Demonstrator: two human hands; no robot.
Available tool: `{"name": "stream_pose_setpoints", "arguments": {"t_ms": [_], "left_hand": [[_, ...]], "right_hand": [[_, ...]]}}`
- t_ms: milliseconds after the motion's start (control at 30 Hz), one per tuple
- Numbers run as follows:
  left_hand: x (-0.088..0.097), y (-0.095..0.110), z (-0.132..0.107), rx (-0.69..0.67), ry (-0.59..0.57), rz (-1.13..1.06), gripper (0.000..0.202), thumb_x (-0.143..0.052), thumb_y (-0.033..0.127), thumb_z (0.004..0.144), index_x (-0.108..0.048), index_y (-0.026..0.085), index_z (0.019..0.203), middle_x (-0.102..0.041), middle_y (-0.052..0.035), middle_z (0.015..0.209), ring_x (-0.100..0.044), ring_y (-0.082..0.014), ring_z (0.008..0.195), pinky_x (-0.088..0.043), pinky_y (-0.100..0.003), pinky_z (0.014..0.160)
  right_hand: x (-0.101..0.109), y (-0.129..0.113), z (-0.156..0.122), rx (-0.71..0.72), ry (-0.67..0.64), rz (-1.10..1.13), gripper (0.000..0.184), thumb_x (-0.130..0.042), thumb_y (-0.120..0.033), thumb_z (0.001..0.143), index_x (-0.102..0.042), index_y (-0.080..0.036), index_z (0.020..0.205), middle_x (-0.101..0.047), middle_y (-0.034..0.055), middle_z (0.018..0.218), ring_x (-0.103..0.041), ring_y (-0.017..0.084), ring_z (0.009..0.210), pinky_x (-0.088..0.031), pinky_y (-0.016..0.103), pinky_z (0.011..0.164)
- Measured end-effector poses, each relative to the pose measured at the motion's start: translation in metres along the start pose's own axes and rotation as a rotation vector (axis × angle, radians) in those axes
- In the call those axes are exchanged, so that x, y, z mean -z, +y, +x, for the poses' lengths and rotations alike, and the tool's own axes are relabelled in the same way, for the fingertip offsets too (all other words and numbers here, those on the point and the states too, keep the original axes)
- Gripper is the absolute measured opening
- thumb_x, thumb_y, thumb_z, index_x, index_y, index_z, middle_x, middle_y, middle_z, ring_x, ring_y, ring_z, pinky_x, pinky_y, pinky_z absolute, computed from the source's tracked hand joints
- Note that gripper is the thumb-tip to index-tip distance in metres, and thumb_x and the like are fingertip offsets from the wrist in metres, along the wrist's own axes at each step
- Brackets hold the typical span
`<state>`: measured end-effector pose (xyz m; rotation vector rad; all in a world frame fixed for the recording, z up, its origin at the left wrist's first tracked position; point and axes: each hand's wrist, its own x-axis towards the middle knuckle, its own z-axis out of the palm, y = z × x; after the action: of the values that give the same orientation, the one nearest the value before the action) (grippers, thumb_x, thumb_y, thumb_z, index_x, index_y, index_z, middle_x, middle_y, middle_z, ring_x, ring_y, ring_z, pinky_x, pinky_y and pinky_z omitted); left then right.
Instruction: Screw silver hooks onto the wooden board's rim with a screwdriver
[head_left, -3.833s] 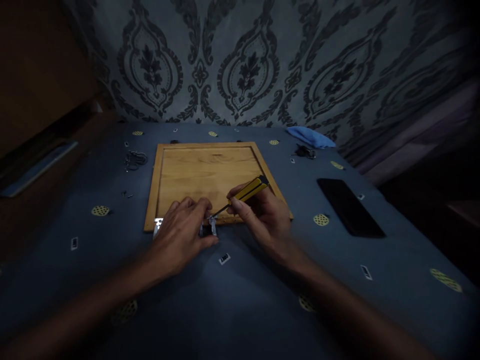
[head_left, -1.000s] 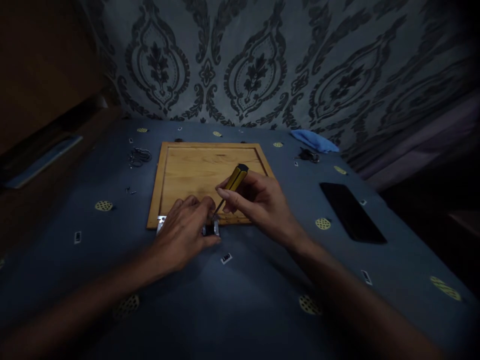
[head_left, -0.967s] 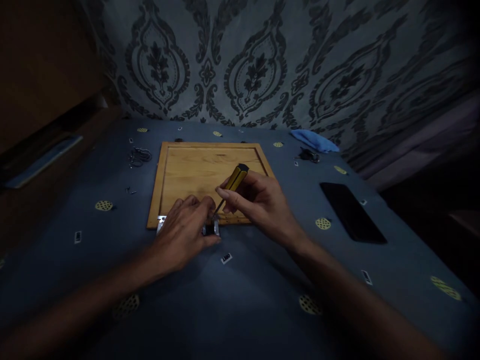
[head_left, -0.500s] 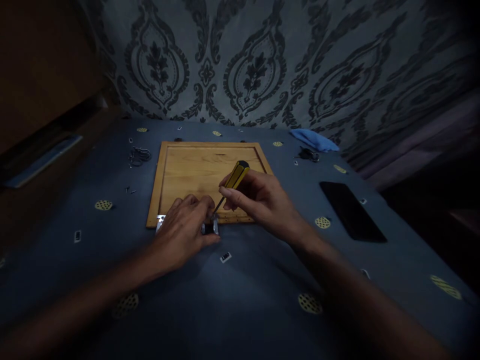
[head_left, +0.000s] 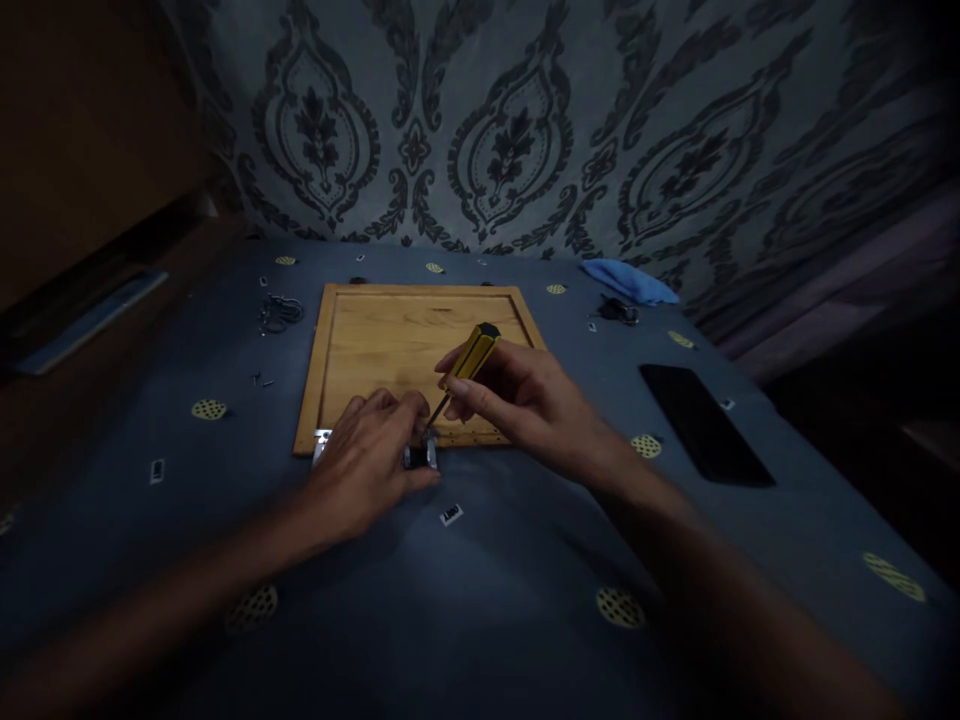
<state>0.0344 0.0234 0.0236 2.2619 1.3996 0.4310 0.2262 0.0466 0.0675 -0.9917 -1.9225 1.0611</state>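
My right hand [head_left: 529,400] is closed in a fingertip grip on a screwdriver [head_left: 474,358] with a yellow and black handle. The screwdriver leans to the right, and its thin shaft runs down to a shiny metal fitting [head_left: 430,455] at the near edge of a framed wooden panel [head_left: 360,330]. My left hand [head_left: 367,450] lies over this fitting with curled fingers and holds it against the panel's edge. A second bit of shiny metal [head_left: 322,440] shows left of that hand; whether it belongs to the same piece is hidden. The screwdriver's tip is too small to make out.
Loose screws [head_left: 262,380] lie left of the panel, below a small tangle of metal pieces [head_left: 280,313]. To the right are a black phone-like slab [head_left: 705,424], a bunch of keys [head_left: 618,310] and a blue cloth [head_left: 631,281]. A patterned wall [head_left: 412,200] rises behind.
The screwdriver's handle and my right fingers have shifted very slightly. My left hand, the fitting and the panel stay in place.
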Motion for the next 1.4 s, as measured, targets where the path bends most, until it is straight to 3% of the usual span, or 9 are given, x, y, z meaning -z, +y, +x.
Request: {"name": "stream_pose_setpoints", "arguments": {"t_ms": [100, 233, 367, 500, 733, 833, 1033, 1233, 1400], "left_hand": [[0.000, 0.000, 0.000, -0.003, 0.002, 0.005, 0.038, -0.084, 0.025, 0.077, -0.055, 0.022, 0.100, -0.065, -0.0024, 0.100, -0.059, -0.0275, 0.100, -0.045, -0.041, 0.088], [0.000, 0.000, 0.000, -0.014, -0.018, 0.010, 0.038, -0.084, 0.026, 0.078, -0.055, 0.021, 0.102, -0.067, -0.0039, 0.104, -0.059, -0.0291, 0.104, -0.045, -0.042, 0.088], [-0.002, -0.002, -0.001, -0.038, 0.012, -0.005, 0.041, -0.085, 0.025, 0.077, -0.054, 0.022, 0.102, -0.067, -0.0025, 0.103, -0.059, -0.0275, 0.102, -0.044, -0.041, 0.087], [-0.002, -0.003, -0.001, -0.016, 0.021, -0.003, 0.041, -0.087, 0.026, 0.075, -0.055, 0.022, 0.100, -0.065, -0.0023, 0.102, -0.059, -0.0272, 0.099, -0.044, -0.041, 0.087], [-0.001, -0.002, -0.001, -0.032, 0.010, 0.002, 0.037, -0.083, 0.027, 0.079, -0.054, 0.022, 0.102, -0.065, -0.0025, 0.100, -0.058, -0.0278, 0.100, -0.044, -0.041, 0.086], [0.000, -0.001, -0.001, -0.021, -0.004, 0.001, 0.039, -0.083, 0.026, 0.078, -0.054, 0.023, 0.103, -0.066, -0.0024, 0.101, -0.059, -0.0279, 0.101, -0.044, -0.042, 0.088], [0.000, 0.000, -0.002, -0.008, 0.018, -0.002, 0.039, -0.083, 0.026, 0.078, -0.053, 0.023, 0.102, -0.064, -0.0021, 0.101, -0.059, -0.0263, 0.098, -0.045, -0.040, 0.086], [0.000, -0.001, -0.001, -0.015, 0.013, 0.013, 0.039, -0.083, 0.028, 0.078, -0.052, 0.023, 0.101, -0.065, -0.0024, 0.099, -0.059, -0.0270, 0.097, -0.046, -0.040, 0.084], [0.000, -0.001, -0.001, -0.029, 0.011, 0.005, 0.038, -0.082, 0.025, 0.079, -0.053, 0.022, 0.102, -0.066, -0.0022, 0.100, -0.059, -0.0266, 0.100, -0.045, -0.040, 0.087]], "right_hand": [[-0.004, 0.002, 0.000, -0.004, 0.058, -0.037, 0.040, -0.068, -0.057, 0.090, -0.063, -0.018, 0.089, -0.064, 0.0026, 0.078, -0.063, 0.016, 0.068, -0.051, 0.029, 0.062], [-0.009, 0.007, 0.001, -0.003, 0.095, -0.011, 0.038, -0.074, -0.054, 0.087, -0.063, -0.018, 0.083, -0.062, 0.0003, 0.071, -0.061, 0.015, 0.064, -0.047, 0.027, 0.057], [-0.006, 0.006, 0.002, -0.007, 0.068, 0.098, 0.032, -0.074, -0.048, 0.089, -0.063, -0.018, 0.095, -0.065, -0.0003, 0.075, -0.065, 0.015, 0.066, -0.052, 0.028, 0.063], [0.000, -0.001, 0.000, -0.018, 0.009, 0.063, 0.026, -0.068, -0.042, 0.094, -0.065, -0.018, 0.102, -0.067, 0.0024, 0.084, -0.068, 0.017, 0.075, -0.055, 0.030, 0.071], [-0.008, 0.006, 0.002, -0.022, 0.096, 0.082, 0.039, -0.075, -0.056, 0.085, -0.067, -0.018, 0.087, -0.064, 0.0003, 0.074, -0.060, 0.013, 0.059, -0.050, 0.026, 0.053], [-0.010, 0.009, 0.003, -0.021, 0.119, 0.144, 0.041, -0.077, -0.057, 0.082, -0.064, -0.019, 0.086, -0.063, -0.0006, 0.072, -0.060, 0.013, 0.060, -0.050, 0.026, 0.054], [-0.002, 0.000, 0.001, -0.043, 0.033, 0.093, 0.037, -0.072, -0.046, 0.091, -0.063, -0.018, 0.115, -0.064, -0.0005, 0.076, -0.065, 0.016, 0.069, -0.054, 0.029, 0.065], [-0.005, 0.000, 0.002, -0.038, 0.091, 0.094, 0.038, -0.078, -0.053, 0.083, -0.063, -0.018, 0.086, -0.063, -0.0009, 0.074, -0.060, 0.012, 0.057, -0.050, 0.026, 0.053], [-0.005, 0.001, 0.003, -0.032, 0.098, 0.145, 0.037, -0.083, -0.048, 0.080, -0.062, -0.018, 0.088, -0.064, -0.0015, 0.074, -0.063, 0.013, 0.061, -0.053, 0.026, 0.056]]}}
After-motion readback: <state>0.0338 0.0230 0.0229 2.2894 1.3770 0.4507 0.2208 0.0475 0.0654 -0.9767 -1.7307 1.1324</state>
